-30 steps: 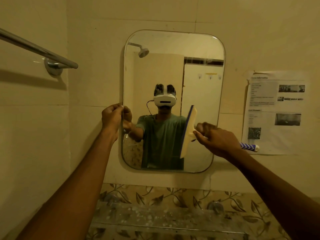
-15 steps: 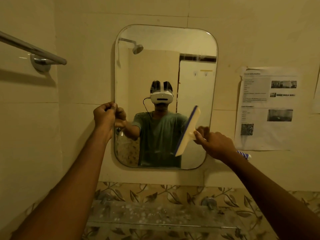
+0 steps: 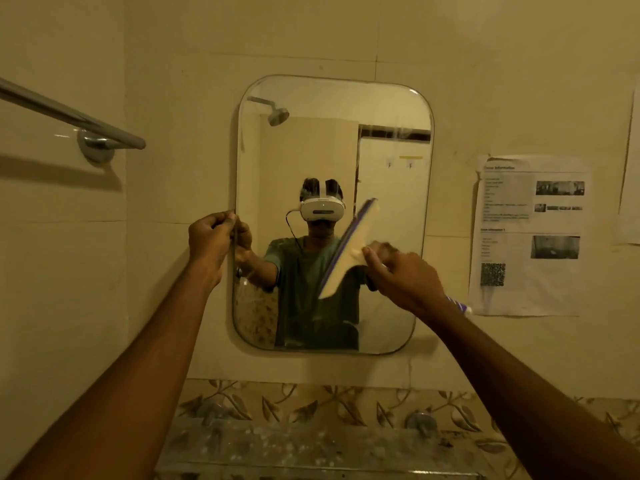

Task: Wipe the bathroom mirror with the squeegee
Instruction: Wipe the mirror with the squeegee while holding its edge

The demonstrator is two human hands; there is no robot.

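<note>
A rounded rectangular mirror hangs on the beige tiled wall. My left hand grips the mirror's left edge at mid height. My right hand is closed around the handle of a squeegee, whose white head with a blue blade lies tilted against the glass, right of centre. The striped blue and white handle end sticks out behind my wrist. The squeegee head looks motion-blurred.
A chrome towel bar juts from the wall at the upper left. A printed paper sheet is stuck to the wall right of the mirror. A glass shelf runs below, under a leaf-patterned tile band.
The squeegee has moved left across the glass and tilted further from upright. My left hand stays on the mirror's edge. The view has shifted, so the mirror sits lower in frame.
</note>
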